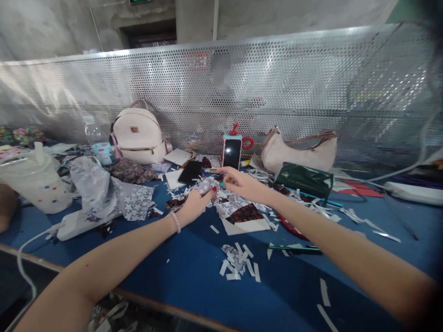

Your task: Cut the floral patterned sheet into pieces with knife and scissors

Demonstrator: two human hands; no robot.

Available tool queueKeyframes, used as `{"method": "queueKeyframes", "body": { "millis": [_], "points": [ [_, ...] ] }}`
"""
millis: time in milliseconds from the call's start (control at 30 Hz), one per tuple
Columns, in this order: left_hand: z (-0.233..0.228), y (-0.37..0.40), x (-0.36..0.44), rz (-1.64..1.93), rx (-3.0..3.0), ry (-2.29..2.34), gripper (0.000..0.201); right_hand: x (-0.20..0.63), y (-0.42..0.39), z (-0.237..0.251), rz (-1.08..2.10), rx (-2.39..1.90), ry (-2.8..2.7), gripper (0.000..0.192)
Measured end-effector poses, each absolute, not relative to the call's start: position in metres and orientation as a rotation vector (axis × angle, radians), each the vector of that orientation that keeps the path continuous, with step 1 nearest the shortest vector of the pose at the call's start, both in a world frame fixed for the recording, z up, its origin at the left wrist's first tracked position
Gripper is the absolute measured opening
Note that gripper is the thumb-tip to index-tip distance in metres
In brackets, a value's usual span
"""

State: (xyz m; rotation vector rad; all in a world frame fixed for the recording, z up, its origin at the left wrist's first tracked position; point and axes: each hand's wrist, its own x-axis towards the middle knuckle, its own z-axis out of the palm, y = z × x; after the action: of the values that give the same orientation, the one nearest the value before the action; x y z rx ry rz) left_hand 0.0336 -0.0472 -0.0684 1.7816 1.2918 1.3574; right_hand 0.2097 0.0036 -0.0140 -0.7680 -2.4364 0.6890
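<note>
- patterned paper scrap is pinched in left hand grip, above blue worktop, near phone.
- right hand fingertips are closed on the scrap's edge.
- scrap is best kept taut and low.

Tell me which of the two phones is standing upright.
The phone with the red and teal case, propped upright near the mesh screen. The other, a black phone, lies flat on the blue table to its left.

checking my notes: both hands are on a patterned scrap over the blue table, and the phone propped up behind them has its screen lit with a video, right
Not quite. In the head view the propped phone has a dark screen, with only a glare spot. The rest holds: the left hand and right hand meet on the patterned scrap over the blue table.
</note>
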Motion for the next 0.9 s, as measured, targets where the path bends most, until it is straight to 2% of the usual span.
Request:
{"method": "queueKeyframes", "body": {
  "millis": [67,267,433,567,733,900],
  "points": [
    [-0.068,-0.046,0.033,1.354,1.772,1.335,0.023,0.232,-0.002,-0.008,0.521,-0.914,-2.557,0.041],
    [-0.067,-0.043,0.033,1.362,1.754,1.366,0.016,0.31,-0.003,-0.002,0.275,-1.436,-2.794,0.026],
    [-0.065,-0.045,0.034,1.354,1.753,1.364,0.012,0.346,-0.003,-0.018,0.272,-1.638,-2.861,0.012],
    [-0.064,-0.046,0.034,1.351,1.753,1.389,0.011,0.344,-0.006,-0.03,0.196,-1.765,-2.875,0.016],
    [-0.065,-0.044,0.033,1.372,1.772,1.358,0.023,0.337,-0.005,-0.033,0.021,-1.885,-2.799,0.015],
    [-0.068,-0.041,0.031,1.372,1.764,1.304,0.029,0.347,0.005,-0.038,-0.072,-1.902,-2.693,0.025]
  ]
}}
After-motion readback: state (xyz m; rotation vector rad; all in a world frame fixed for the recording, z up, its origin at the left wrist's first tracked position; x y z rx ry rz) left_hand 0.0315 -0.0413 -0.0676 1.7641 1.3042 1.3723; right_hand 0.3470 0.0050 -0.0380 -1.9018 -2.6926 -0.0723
